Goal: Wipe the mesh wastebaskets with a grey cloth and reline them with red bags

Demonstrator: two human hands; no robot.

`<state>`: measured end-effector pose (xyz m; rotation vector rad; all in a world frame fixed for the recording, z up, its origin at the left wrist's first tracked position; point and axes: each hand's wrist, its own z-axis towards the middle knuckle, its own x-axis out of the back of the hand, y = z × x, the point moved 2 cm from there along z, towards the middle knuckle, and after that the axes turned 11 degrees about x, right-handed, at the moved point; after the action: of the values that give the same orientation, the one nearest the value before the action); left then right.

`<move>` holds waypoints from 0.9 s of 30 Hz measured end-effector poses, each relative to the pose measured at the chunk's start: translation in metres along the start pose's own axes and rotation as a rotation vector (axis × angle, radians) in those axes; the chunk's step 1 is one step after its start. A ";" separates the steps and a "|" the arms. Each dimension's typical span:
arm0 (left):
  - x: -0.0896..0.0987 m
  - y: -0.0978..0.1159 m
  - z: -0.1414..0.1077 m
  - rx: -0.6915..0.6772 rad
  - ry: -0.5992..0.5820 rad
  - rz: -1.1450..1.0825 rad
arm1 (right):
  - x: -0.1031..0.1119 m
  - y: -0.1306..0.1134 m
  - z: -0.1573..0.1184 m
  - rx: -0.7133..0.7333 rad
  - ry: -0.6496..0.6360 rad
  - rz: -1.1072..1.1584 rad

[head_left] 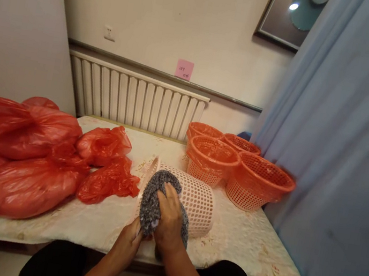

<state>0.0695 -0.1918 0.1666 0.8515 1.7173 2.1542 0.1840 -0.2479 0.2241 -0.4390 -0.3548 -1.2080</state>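
Observation:
A pale pink perforated basket lies on its side on the table, its rim toward the left. Draped over its rim and side is a dark grey speckled cloth. My right hand lies on the cloth with its fingers apart, pressing it against the basket. Lower down, my left hand grips the basket's rim at the near edge, beside the cloth; its fingertips are partly hidden.
Several red plastic bags fill the table's left side. Several baskets lined with red bags stand at the back right. A blue curtain hangs along the right. Behind the table is a radiator.

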 end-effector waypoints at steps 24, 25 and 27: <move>-0.010 0.052 0.017 0.131 -0.093 -0.203 | 0.020 0.044 0.024 -0.109 -0.079 0.042; -0.010 0.049 0.015 0.159 -0.099 -0.201 | 0.022 0.053 0.022 -0.120 -0.069 0.030; -0.010 0.044 0.012 0.189 -0.110 -0.189 | 0.027 0.073 0.016 -0.141 -0.048 0.008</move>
<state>0.0910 -0.1994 0.2074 0.8012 1.8845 1.8138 0.2610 -0.2408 0.2417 -0.5918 -0.3093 -1.2202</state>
